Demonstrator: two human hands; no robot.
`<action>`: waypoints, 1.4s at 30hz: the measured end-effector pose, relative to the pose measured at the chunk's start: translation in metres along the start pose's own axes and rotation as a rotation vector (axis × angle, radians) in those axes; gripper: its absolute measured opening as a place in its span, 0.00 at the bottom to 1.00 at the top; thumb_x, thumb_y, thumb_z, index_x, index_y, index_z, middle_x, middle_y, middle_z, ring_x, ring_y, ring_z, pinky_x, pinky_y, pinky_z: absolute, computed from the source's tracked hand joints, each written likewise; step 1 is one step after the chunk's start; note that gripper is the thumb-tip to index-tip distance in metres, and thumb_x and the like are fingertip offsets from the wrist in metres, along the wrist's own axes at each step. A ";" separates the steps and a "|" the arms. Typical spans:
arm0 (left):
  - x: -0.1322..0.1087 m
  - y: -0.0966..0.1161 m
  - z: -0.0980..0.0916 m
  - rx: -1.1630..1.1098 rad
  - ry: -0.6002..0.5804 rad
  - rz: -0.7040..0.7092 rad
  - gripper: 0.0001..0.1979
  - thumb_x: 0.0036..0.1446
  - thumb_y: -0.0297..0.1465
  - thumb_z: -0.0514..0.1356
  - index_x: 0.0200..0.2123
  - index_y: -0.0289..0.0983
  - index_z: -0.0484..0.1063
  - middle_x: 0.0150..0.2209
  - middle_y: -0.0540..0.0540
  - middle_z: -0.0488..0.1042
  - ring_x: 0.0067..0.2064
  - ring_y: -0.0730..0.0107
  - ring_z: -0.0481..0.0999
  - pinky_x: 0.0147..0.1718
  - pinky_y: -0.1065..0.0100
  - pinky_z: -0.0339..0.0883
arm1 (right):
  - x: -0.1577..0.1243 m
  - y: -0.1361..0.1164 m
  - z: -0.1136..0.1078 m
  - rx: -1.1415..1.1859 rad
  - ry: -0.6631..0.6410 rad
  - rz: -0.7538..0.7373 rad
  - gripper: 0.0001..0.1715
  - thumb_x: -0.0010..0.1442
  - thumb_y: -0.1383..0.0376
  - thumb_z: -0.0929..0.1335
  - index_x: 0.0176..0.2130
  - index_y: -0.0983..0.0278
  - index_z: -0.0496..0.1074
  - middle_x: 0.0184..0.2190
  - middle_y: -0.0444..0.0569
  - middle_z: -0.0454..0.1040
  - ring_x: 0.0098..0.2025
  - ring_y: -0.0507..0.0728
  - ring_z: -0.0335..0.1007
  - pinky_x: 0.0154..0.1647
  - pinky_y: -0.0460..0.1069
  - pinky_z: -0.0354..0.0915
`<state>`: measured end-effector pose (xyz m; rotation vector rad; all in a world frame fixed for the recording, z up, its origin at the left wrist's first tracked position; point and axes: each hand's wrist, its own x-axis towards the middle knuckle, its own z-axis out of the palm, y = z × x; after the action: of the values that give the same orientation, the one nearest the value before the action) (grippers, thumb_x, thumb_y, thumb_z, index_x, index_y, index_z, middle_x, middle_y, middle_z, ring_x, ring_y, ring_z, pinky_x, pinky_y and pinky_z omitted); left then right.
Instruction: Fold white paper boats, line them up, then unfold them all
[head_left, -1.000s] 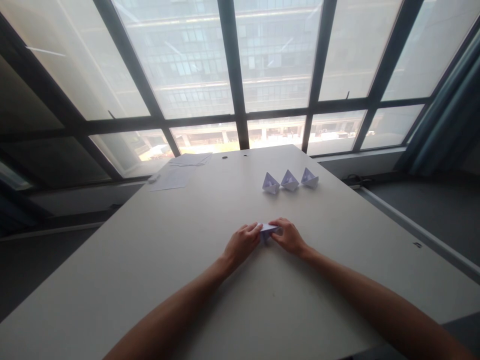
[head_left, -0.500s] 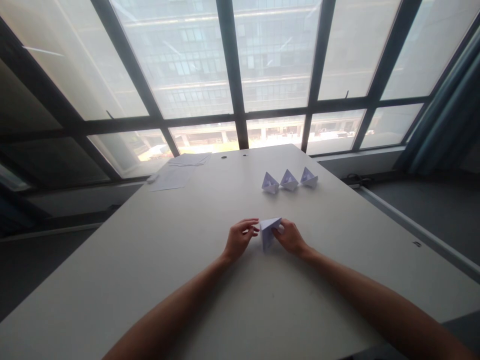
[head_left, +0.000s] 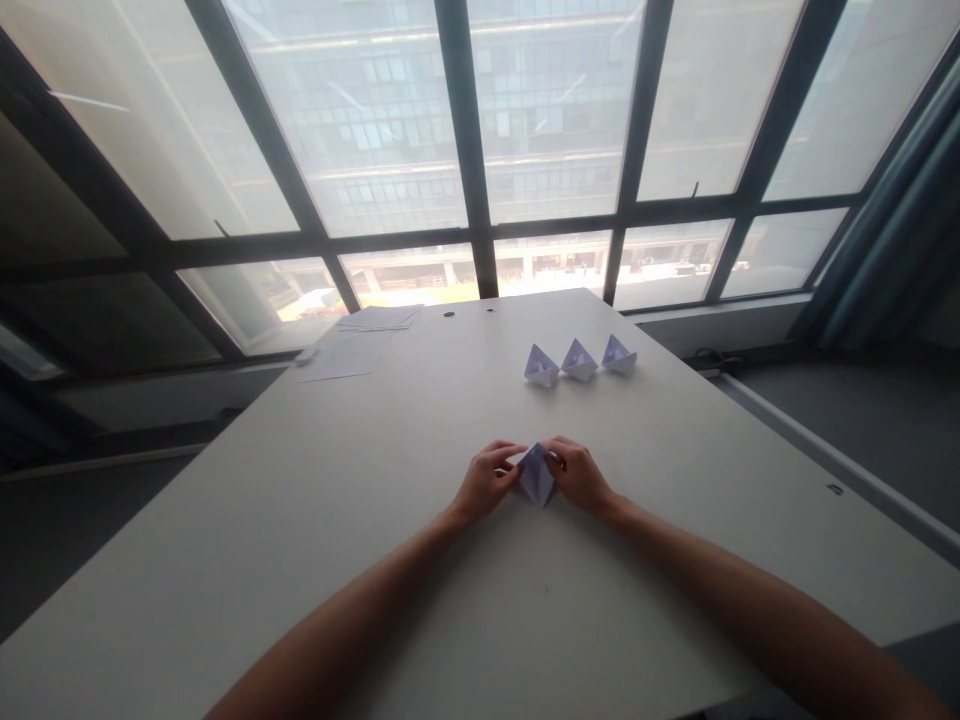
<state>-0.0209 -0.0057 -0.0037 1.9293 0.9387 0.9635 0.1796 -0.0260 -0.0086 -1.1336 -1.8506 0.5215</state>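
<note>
A folded piece of white paper, pointed at top and bottom, is held between my two hands near the middle of the table. My left hand pinches its left edge with thumb and fingers. On the opposite edge my right hand grips it, thumb toward me and fingers behind. The paper's far side is hidden. Beyond it, three folded paper boats stand in a row: a left boat, a middle boat and a right boat.
Flat white sheets lie at the table's far left. A small dark disc is near the far edge of the white table. A small dark mark shows at the right. Windows rise behind the table.
My left hand has moved right and taken hold of the paper's left edge. The paper has turned, its pointed face now toward me. The three boats have stayed in place.
</note>
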 end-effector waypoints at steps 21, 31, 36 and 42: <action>-0.003 0.014 -0.009 -0.464 -0.006 -0.227 0.47 0.47 0.37 0.71 0.65 0.39 0.52 0.37 0.43 0.79 0.34 0.63 0.78 0.32 0.68 0.69 | -0.003 -0.005 0.001 0.353 -0.022 -0.199 0.17 0.60 0.71 0.64 0.46 0.60 0.77 0.54 0.54 0.68 0.55 0.61 0.66 0.51 0.55 0.67; -0.001 0.009 -0.010 -0.473 0.055 -0.204 0.18 0.48 0.37 0.70 0.38 0.30 0.78 0.35 0.42 0.79 0.35 0.64 0.76 0.35 0.69 0.67 | 0.005 0.000 0.003 0.256 -0.180 0.130 0.11 0.54 0.60 0.71 0.32 0.68 0.76 0.25 0.46 0.74 0.26 0.51 0.64 0.26 0.45 0.59; -0.001 0.007 -0.010 -0.478 0.018 -0.224 0.16 0.50 0.38 0.69 0.37 0.31 0.79 0.34 0.43 0.79 0.33 0.65 0.76 0.34 0.69 0.66 | 0.005 -0.001 0.002 0.239 -0.255 0.140 0.08 0.53 0.65 0.70 0.26 0.68 0.76 0.20 0.43 0.70 0.23 0.50 0.61 0.24 0.44 0.55; 0.000 0.014 -0.007 -0.403 -0.005 -0.234 0.18 0.48 0.39 0.69 0.36 0.30 0.80 0.33 0.42 0.80 0.33 0.62 0.77 0.35 0.67 0.67 | 0.004 0.001 0.007 0.236 -0.206 0.116 0.09 0.54 0.65 0.69 0.26 0.68 0.73 0.21 0.41 0.67 0.24 0.49 0.59 0.25 0.44 0.54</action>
<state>-0.0234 -0.0100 0.0114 1.4510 0.8685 0.9274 0.1736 -0.0217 -0.0115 -1.0629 -1.8446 0.9274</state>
